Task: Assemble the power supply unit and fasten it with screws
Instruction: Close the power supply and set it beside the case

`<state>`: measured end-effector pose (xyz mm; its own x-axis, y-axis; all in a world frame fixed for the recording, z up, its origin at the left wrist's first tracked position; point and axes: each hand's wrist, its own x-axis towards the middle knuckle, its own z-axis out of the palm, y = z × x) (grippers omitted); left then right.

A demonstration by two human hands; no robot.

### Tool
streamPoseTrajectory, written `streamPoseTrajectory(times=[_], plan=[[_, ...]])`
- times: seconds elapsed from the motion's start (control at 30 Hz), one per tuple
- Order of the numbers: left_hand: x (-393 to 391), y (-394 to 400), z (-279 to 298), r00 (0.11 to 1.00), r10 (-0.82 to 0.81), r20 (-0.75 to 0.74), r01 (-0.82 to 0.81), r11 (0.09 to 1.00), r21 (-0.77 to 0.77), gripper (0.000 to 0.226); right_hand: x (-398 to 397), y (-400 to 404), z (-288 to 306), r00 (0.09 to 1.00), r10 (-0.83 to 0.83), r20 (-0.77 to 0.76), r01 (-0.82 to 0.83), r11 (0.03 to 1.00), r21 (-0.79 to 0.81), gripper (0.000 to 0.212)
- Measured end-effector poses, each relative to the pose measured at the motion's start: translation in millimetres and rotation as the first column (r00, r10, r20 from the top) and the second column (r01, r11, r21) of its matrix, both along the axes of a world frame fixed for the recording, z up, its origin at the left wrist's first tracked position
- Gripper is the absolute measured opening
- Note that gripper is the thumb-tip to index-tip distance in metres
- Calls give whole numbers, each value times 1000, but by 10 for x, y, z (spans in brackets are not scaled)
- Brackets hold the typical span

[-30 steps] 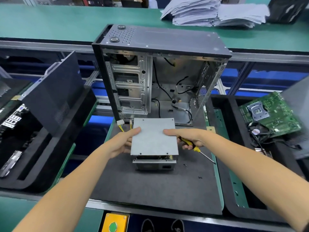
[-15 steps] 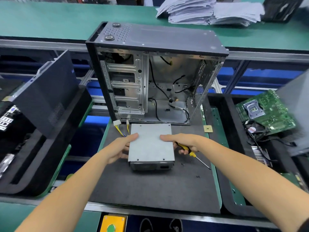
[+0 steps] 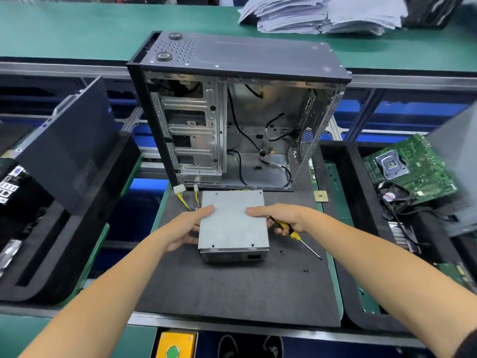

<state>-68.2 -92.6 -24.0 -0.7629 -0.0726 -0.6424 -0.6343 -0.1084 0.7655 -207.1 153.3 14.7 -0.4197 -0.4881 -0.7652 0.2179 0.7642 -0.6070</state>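
— What's the bench like from where you sit?

— I see a dark grey foam mat [image 3: 232,293] on a green-edged conveyor station, with a green worktop behind it carrying a heap of loose white papers [image 3: 322,14]. At the back of the mat stands an open black-and-silver computer tower case [image 3: 240,112], side panel off, black cables hanging inside.

— And the power supply?

— The flat grey metal power supply box [image 3: 233,223] lies on the mat just in front of the case, its yellow-and-black wire bundle [image 3: 187,198] trailing off its far left corner.

— Hands?

— My left hand [image 3: 187,227] grips the box's left edge, thumb on top, fingers curled beneath. My right hand [image 3: 281,218] lays its thumb on the top right of the box while the curled fingers clutch a yellow-handled screwdriver [image 3: 296,236], its shaft pointing down-right over the mat.

— Screws?

— Small black screws [image 3: 306,270] lie loose on the mat, right of the box. A green motherboard [image 3: 413,171] sits in the black tray to the right.
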Motion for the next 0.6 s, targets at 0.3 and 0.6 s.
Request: streamPoseTrajectory(times=[0.3, 0.6], plan=[[-7, -42, 48, 998, -25, 53, 23, 998, 52, 66, -43, -1, 16, 999, 20, 45, -22, 999, 29, 57], [-77, -29, 124, 993, -78, 92, 88, 990, -109, 37, -53, -35, 40, 999, 37, -28, -34, 996, 79, 58]])
